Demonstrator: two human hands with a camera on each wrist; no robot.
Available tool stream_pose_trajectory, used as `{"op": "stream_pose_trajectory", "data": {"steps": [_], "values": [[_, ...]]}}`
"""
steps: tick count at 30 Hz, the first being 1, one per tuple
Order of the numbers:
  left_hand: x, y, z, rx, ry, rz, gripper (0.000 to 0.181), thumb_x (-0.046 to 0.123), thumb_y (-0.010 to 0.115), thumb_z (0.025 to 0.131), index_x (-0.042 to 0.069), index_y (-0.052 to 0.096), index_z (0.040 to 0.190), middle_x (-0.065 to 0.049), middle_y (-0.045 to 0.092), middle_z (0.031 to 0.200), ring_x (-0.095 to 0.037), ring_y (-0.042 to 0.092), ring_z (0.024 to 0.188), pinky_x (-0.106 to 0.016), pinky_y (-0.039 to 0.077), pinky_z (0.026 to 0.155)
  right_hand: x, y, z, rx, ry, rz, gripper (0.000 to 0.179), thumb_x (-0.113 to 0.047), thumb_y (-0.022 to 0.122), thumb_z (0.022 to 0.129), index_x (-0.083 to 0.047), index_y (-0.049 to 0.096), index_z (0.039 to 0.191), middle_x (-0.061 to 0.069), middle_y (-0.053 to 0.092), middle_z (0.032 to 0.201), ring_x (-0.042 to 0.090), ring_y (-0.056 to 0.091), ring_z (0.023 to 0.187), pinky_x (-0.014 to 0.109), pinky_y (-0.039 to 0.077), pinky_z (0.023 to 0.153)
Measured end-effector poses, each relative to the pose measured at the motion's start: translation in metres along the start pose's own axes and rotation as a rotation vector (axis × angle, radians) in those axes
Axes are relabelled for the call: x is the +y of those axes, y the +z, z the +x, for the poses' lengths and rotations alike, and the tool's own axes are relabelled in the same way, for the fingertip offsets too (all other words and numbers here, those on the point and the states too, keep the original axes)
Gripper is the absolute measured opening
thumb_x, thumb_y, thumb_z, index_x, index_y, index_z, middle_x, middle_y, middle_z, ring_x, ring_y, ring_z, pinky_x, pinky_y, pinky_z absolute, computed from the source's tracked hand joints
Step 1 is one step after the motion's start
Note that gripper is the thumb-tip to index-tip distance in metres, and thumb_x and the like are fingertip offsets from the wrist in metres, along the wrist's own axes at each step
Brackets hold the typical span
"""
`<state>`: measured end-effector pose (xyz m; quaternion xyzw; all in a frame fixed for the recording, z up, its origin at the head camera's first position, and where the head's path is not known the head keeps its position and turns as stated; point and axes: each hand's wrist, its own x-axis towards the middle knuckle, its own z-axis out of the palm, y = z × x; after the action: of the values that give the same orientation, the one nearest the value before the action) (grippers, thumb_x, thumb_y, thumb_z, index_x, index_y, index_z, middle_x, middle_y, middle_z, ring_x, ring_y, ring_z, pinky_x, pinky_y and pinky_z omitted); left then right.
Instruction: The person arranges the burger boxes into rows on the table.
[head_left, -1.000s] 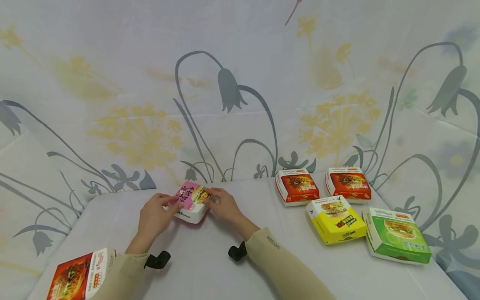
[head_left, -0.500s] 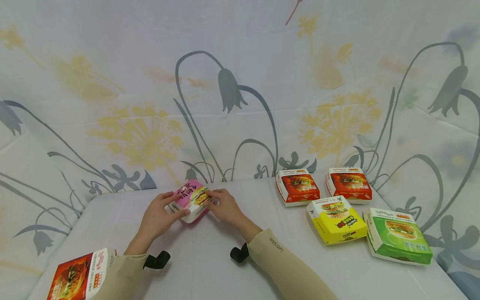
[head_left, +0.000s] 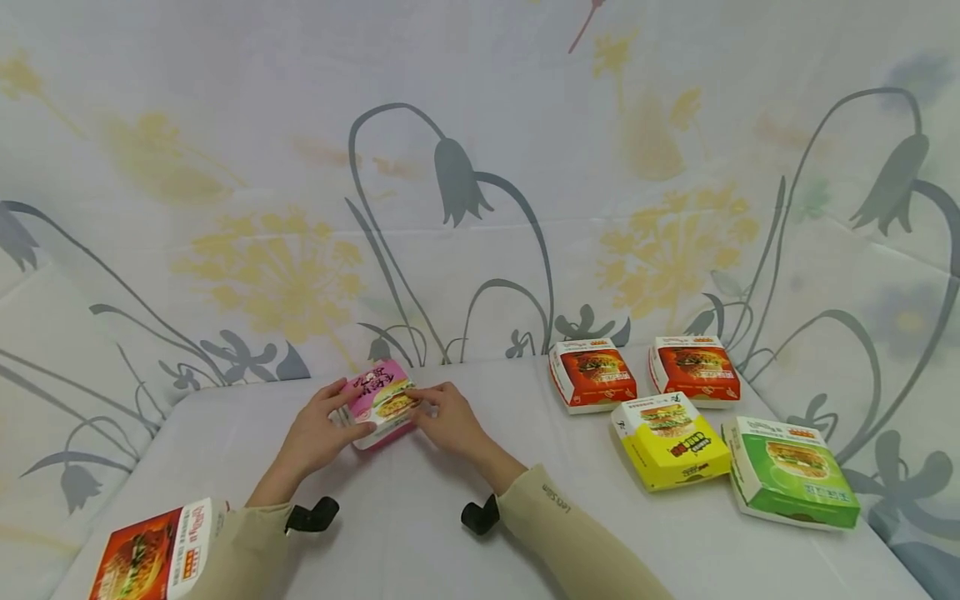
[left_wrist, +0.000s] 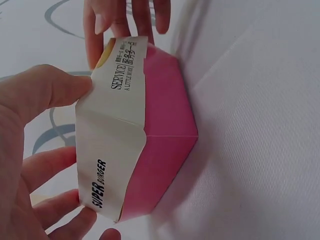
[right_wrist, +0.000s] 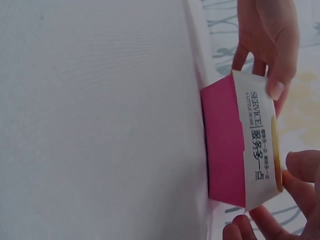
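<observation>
The pink box has turned slightly, its handling apparently unfinished; the half-spread left grip pinches it, the right grip touches it, hold unclear.

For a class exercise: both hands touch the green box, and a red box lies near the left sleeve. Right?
No: the left hand and right hand touch the pink box, as the head view shows; a red box lies near the left sleeve.
</observation>
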<state>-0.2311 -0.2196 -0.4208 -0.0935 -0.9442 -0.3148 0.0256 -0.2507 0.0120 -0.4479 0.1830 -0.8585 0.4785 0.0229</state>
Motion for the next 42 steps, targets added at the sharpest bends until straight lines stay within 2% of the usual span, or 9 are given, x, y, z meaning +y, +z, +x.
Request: {"op": "stream_pose_trajectory", "data": {"steps": [4, 7, 11, 15, 19, 27, 31, 36, 42], "values": [[-0.001, -0.002, -0.001, -0.003, 0.019, -0.005, 0.072, 0.037, 0.075, 0.086, 0.002, 0.052, 0.144, -0.023, 0.032, 0.156, -0.049, 0.028, 0.140, -0.068, 0.030, 0.106, 0.002, -0.002, 0.002, 0.014, 0.003, 0.016, 0.038, -0.020, 0.066, 0.093, -0.012, 0.068, 0.130, 0.015, 0.060, 0.114, 0.029, 0.059, 0.105, 0.042, 0.049, 0.089], [-0.002, -0.003, 0.000, -0.010, 0.024, -0.007, 0.072, 0.037, 0.076, 0.085, 0.002, 0.052, 0.143, -0.023, 0.032, 0.156, -0.050, 0.028, 0.140, -0.069, 0.030, 0.106, 0.003, -0.003, 0.006, 0.013, 0.022, 0.044, 0.040, -0.022, 0.067, 0.093, -0.013, 0.066, 0.133, 0.016, 0.060, 0.125, 0.031, 0.057, 0.116, 0.044, 0.049, 0.095], [-0.002, -0.002, 0.003, -0.049, 0.018, -0.027, 0.073, 0.038, 0.075, 0.086, 0.003, 0.051, 0.145, -0.021, 0.029, 0.158, -0.050, 0.027, 0.141, -0.068, 0.032, 0.104, 0.003, -0.002, 0.010, -0.018, 0.044, 0.051, 0.046, -0.025, 0.069, 0.092, -0.016, 0.062, 0.137, 0.010, 0.053, 0.143, 0.029, 0.048, 0.132, 0.044, 0.046, 0.103], [-0.001, -0.001, 0.006, -0.075, 0.034, -0.068, 0.075, 0.036, 0.076, 0.085, 0.001, 0.048, 0.146, -0.021, 0.027, 0.159, -0.049, 0.027, 0.141, -0.062, 0.040, 0.102, 0.002, -0.001, 0.010, -0.038, 0.062, 0.040, 0.051, -0.024, 0.071, 0.090, -0.016, 0.060, 0.139, 0.008, 0.048, 0.150, 0.031, 0.041, 0.139, 0.048, 0.038, 0.109], [0.000, 0.000, 0.008, -0.070, 0.043, -0.104, 0.077, 0.031, 0.077, 0.085, -0.002, 0.045, 0.147, -0.021, 0.025, 0.160, -0.048, 0.026, 0.142, -0.058, 0.042, 0.101, 0.002, 0.000, 0.008, -0.047, 0.070, 0.036, 0.051, -0.024, 0.071, 0.091, -0.015, 0.060, 0.140, 0.008, 0.046, 0.151, 0.032, 0.039, 0.140, 0.050, 0.033, 0.112], [0.000, -0.001, 0.004, -0.032, 0.042, -0.118, 0.075, 0.025, 0.075, 0.088, -0.002, 0.042, 0.149, -0.021, 0.027, 0.159, -0.046, 0.026, 0.143, -0.056, 0.043, 0.100, 0.001, 0.000, 0.007, -0.020, 0.005, 0.051, 0.050, -0.019, 0.073, 0.087, -0.009, 0.063, 0.135, 0.014, 0.050, 0.147, 0.034, 0.043, 0.137, 0.051, 0.038, 0.109], [0.000, -0.004, 0.002, -0.003, 0.039, -0.131, 0.070, 0.024, 0.074, 0.089, -0.003, 0.045, 0.147, -0.020, 0.031, 0.158, -0.046, 0.028, 0.142, -0.056, 0.045, 0.099, 0.000, 0.000, 0.006, -0.008, 0.000, 0.057, 0.049, -0.018, 0.073, 0.087, -0.009, 0.064, 0.134, 0.015, 0.051, 0.146, 0.035, 0.044, 0.136, 0.051, 0.037, 0.109], [0.000, -0.003, 0.000, 0.012, 0.042, -0.137, 0.065, 0.023, 0.074, 0.090, -0.002, 0.048, 0.144, -0.022, 0.035, 0.155, -0.046, 0.039, 0.136, -0.057, 0.046, 0.098, 0.002, 0.001, 0.004, 0.003, 0.020, 0.066, 0.048, -0.019, 0.073, 0.088, -0.010, 0.064, 0.134, 0.015, 0.050, 0.146, 0.036, 0.043, 0.136, 0.053, 0.037, 0.109], [-0.001, -0.002, -0.001, 0.021, -0.010, -0.160, 0.061, 0.023, 0.072, 0.092, 0.001, 0.050, 0.144, -0.025, 0.046, 0.147, -0.043, 0.049, 0.129, -0.057, 0.046, 0.098, 0.001, 0.003, 0.002, 0.009, 0.033, 0.049, 0.046, -0.019, 0.072, 0.089, -0.009, 0.065, 0.133, 0.015, 0.050, 0.146, 0.036, 0.046, 0.134, 0.050, 0.043, 0.104]]}}
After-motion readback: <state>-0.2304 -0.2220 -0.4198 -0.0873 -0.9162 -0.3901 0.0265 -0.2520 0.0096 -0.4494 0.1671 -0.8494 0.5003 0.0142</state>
